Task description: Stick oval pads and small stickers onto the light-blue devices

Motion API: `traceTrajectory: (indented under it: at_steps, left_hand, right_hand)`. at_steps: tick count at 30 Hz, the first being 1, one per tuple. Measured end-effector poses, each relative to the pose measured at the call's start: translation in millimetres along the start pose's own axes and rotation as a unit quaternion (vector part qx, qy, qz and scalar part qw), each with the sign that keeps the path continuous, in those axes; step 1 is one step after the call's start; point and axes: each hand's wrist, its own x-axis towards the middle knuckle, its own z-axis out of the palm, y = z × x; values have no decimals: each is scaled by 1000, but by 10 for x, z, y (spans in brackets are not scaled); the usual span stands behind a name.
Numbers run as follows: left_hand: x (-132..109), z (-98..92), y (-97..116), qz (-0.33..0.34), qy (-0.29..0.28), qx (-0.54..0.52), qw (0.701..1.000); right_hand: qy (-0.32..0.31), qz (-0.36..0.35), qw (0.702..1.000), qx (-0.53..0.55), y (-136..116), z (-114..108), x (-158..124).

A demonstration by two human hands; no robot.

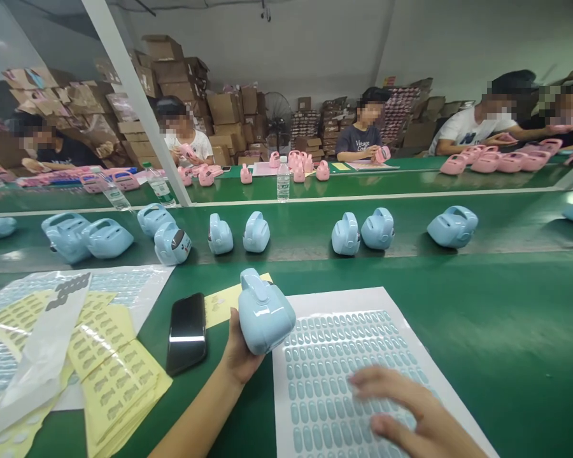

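Observation:
My left hand grips a glossy light blue plastic case with a top handle, raised over the green bench and turned so its plain rounded side shows. Its fingers are mostly hidden behind the case. To the right, my right hand hovers over a white sheet of blue oval stickers. That hand is smeared by motion, but thumb and fingers are apart and nothing shows between them. A small yellow sheet lies partly behind the held case.
A black phone lies left of my left arm. Further left are yellow sticker sheets and a pale backing strip. More blue cases stand along the line ahead. Beyond a ledge are a water bottle, pink cases and several co-workers.

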Motion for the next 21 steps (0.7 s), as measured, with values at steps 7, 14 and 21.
traceTrajectory:
  at_steps: [7,14,21]
  left_hand:
    - [-75,249,-31,2,21,103,994]
    - [-100,332,-118,-5,-63,106,992]
    - [-98,306,-114,-19,-70,122,990]
  right_hand:
    - [248,-226,939,-75,-316,-50,877]
    - [306,-317,891,-111,-214,250,1013]
    - [301,-318,893,-102,-102,281,1000]
